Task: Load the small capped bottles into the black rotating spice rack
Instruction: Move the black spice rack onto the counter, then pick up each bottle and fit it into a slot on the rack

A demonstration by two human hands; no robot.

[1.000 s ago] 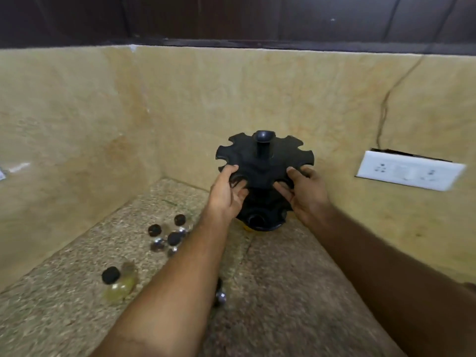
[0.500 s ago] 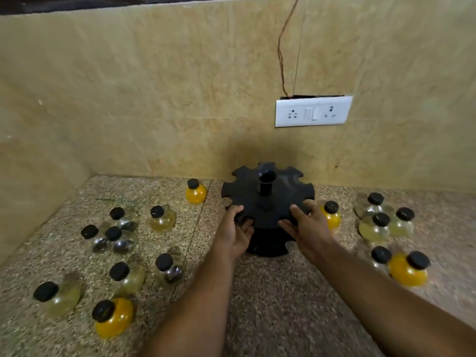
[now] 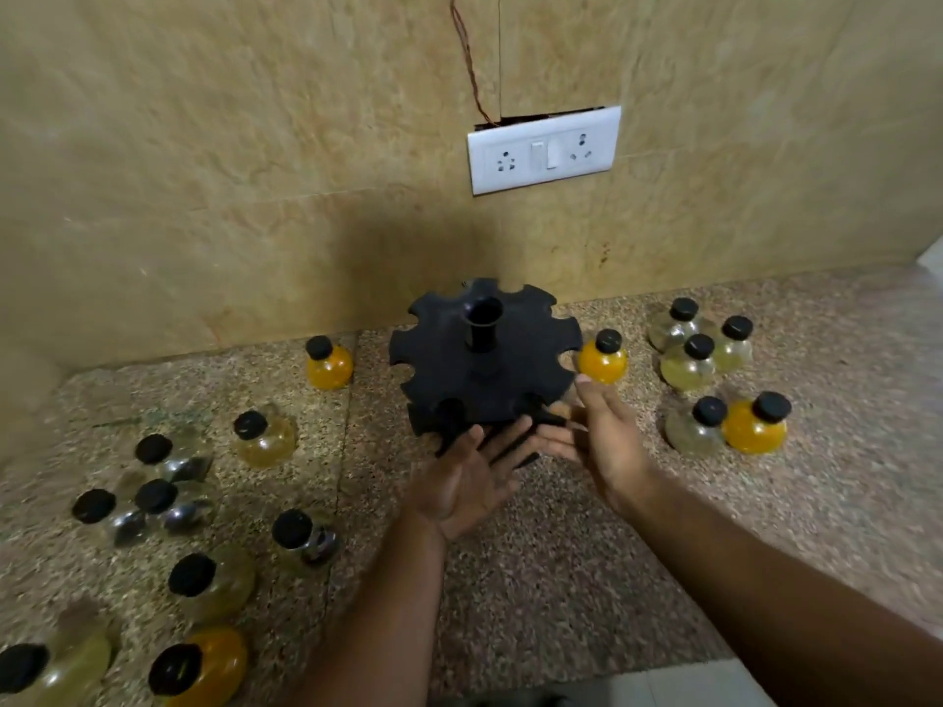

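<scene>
Sixteen bottles counted: all are standing loose on the tabletop (image 3: pixel 536 579), none seated in the rack as far as the view shows.
Rack location: the black rotating spice rack (image 3: pixel 485 369) is standing near the back wall, below the socket plate (image 3: pixel 543 149), its notched top disc facing the camera.
Bottle location, left: a scattered group is lying left of the rack, the nearest being an orange bottle (image 3: pixel 329 362) by the wall and a pale bottle (image 3: pixel 263 436) further forward.
Bottle location, right: a second orange bottle (image 3: pixel 603 357) is sitting just beside the disc's right edge, with a cluster of five well to the right.
Left hand: the left hand (image 3: pixel 469 482) is hovering palm-up in front of the rack's base, fingers spread, gripping nothing.
Right hand: the right hand (image 3: pixel 599 433) is hovering at the rack's right front edge, fingers loosely extended, holding nothing (contact with the disc cannot be confirmed through the blur).
Risk, rotation: in my judgement the disc may be turning freely while a bottle is being pushed into a notch, causing a miss.
Risk, collision: the right hand is working close to the second orange bottle, so a careless sweep could be toppling it.
Risk, rolling: the bottles look round-bodied and may be rolling off if knocked.
</scene>
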